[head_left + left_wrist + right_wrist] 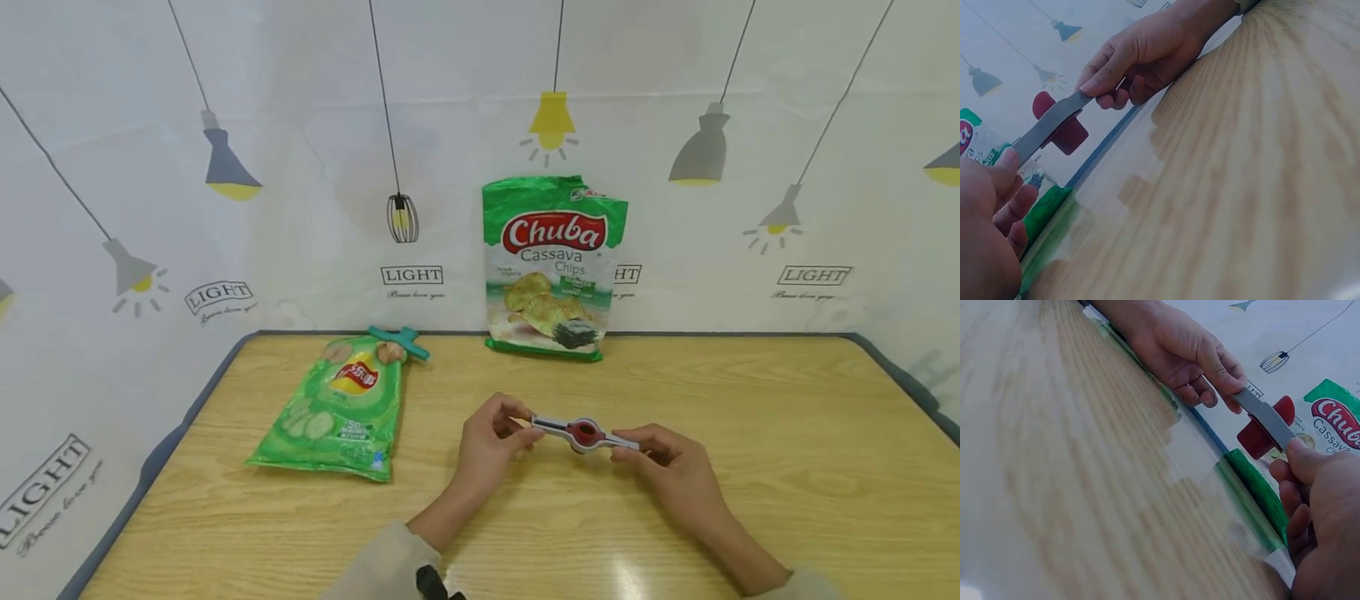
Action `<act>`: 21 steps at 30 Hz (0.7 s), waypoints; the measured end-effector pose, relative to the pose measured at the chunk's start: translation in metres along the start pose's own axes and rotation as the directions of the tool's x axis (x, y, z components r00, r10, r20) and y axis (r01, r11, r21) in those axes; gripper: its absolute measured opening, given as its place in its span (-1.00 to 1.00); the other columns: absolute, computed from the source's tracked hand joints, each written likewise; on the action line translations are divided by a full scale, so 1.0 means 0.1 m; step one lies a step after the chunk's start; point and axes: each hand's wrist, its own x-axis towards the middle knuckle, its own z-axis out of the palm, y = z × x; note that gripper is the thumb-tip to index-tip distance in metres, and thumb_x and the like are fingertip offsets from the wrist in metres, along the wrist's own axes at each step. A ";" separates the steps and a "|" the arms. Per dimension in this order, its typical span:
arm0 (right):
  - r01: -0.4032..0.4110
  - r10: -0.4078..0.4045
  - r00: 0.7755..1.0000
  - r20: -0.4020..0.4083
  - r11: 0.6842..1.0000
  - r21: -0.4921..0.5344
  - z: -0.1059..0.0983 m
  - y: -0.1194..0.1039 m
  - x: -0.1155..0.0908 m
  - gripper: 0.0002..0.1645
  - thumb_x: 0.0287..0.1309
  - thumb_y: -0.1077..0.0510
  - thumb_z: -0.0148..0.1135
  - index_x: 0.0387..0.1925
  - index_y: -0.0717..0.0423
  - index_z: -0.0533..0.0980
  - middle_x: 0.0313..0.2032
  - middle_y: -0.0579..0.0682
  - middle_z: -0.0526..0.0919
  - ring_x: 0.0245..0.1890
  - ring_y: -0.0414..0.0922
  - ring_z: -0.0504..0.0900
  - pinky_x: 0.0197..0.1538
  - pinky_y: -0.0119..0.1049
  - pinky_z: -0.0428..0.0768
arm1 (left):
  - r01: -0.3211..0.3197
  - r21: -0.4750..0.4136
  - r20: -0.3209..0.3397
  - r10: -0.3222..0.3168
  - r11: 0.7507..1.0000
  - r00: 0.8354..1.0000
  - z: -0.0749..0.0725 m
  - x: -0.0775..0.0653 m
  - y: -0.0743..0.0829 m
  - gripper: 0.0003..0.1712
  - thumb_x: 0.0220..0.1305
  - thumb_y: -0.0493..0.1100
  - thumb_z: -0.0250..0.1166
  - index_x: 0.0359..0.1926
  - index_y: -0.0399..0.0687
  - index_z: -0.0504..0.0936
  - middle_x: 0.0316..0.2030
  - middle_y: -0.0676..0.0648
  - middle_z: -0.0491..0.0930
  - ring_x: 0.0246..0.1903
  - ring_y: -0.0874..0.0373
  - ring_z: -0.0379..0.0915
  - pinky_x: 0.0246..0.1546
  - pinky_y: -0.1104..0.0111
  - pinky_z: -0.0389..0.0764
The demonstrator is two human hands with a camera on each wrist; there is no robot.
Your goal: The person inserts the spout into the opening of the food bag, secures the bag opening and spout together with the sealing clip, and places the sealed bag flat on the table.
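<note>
My left hand and right hand hold a grey bag clip level above the table, one at each end. Thumb and fingers pinch each tip. A round red spout sits at the clip's middle, facing up. In the left wrist view the spout shows as a red piece below and behind the grey bar. Behind the hands a green and white Chuba cassava chips bag stands upright against the backdrop, its top edge uneven.
A green chip bag lies on the left of the wooden table, with a teal bag clip across its top. A white backdrop printed with lamps rises along the table's back and sides.
</note>
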 end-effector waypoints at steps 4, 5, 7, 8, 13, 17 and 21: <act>0.000 0.000 1.000 0.015 1.000 0.026 0.00 -0.02 0.00 -0.74 0.19 0.22 0.29 -0.07 0.18 0.62 -0.37 -0.01 0.72 -0.32 -0.12 0.67 -0.26 -0.37 0.57 | 0.004 0.017 0.027 -0.004 1.000 1.000 -0.01 -0.04 0.13 -0.75 0.14 -0.37 0.35 -0.14 -0.32 0.56 -0.25 -0.15 0.60 -0.42 -0.10 0.56 -0.49 0.32 0.53; 0.003 -0.004 1.000 0.018 1.000 0.031 0.00 -0.02 0.00 -0.74 0.20 0.22 0.28 -0.07 0.18 0.61 -0.36 0.00 0.72 -0.31 -0.13 0.67 -0.25 -0.37 0.58 | 0.010 0.020 0.031 -0.010 1.000 0.999 -0.01 -0.05 0.16 -0.77 0.15 -0.38 0.34 -0.16 -0.32 0.57 -0.26 -0.16 0.60 -0.42 -0.13 0.56 -0.49 0.32 0.52; 0.011 -0.012 1.000 0.024 0.999 0.042 0.00 -0.02 0.00 -0.73 0.21 0.23 0.26 -0.05 0.19 0.60 -0.35 0.02 0.72 -0.29 -0.12 0.67 -0.23 -0.37 0.58 | 0.019 0.032 0.036 -0.020 0.999 0.999 -0.01 -0.07 0.24 -0.82 0.16 -0.38 0.34 -0.19 -0.30 0.57 -0.28 -0.17 0.59 -0.40 -0.17 0.55 -0.47 0.31 0.53; 0.016 -0.017 1.000 0.026 0.999 0.046 0.00 -0.02 0.00 -0.73 0.22 0.23 0.25 -0.04 0.19 0.60 -0.34 0.02 0.72 -0.28 -0.12 0.68 -0.22 -0.37 0.58 | 0.020 0.033 0.042 -0.022 0.999 0.999 -0.01 -0.07 0.26 -0.82 0.16 -0.38 0.34 -0.20 -0.31 0.57 -0.29 -0.18 0.59 -0.40 -0.19 0.55 -0.44 0.27 0.55; 0.047 -0.048 0.999 0.026 0.998 0.045 0.01 0.02 0.01 -0.71 0.24 0.26 0.22 0.01 0.18 0.58 -0.33 0.04 0.71 -0.29 -0.10 0.69 -0.23 -0.38 0.58 | 0.036 0.029 0.067 -0.038 0.999 0.997 0.00 -0.08 0.28 -0.83 0.16 -0.39 0.33 -0.22 -0.32 0.54 -0.32 -0.18 0.57 -0.36 -0.30 0.53 -0.31 0.06 0.58; 0.061 -0.062 0.998 0.019 0.998 0.035 0.01 0.04 0.02 -0.71 0.25 0.26 0.21 0.01 0.17 0.58 -0.34 0.03 0.71 -0.30 -0.11 0.68 -0.27 -0.38 0.58 | 0.030 0.026 0.078 -0.032 0.999 0.996 0.00 -0.08 0.26 -0.82 0.18 -0.38 0.32 -0.20 -0.32 0.52 -0.31 -0.16 0.55 -0.35 -0.29 0.52 -0.29 0.03 0.58; 0.062 -0.063 0.998 0.018 0.997 0.034 0.01 0.05 0.02 -0.71 0.26 0.25 0.21 0.02 0.15 0.58 -0.34 0.03 0.71 -0.29 -0.11 0.68 -0.28 -0.38 0.58 | 0.024 0.044 0.081 -0.027 0.999 0.996 0.00 -0.08 0.25 -0.82 0.19 -0.36 0.32 -0.19 -0.30 0.52 -0.29 -0.14 0.55 -0.36 -0.24 0.53 -0.34 0.12 0.58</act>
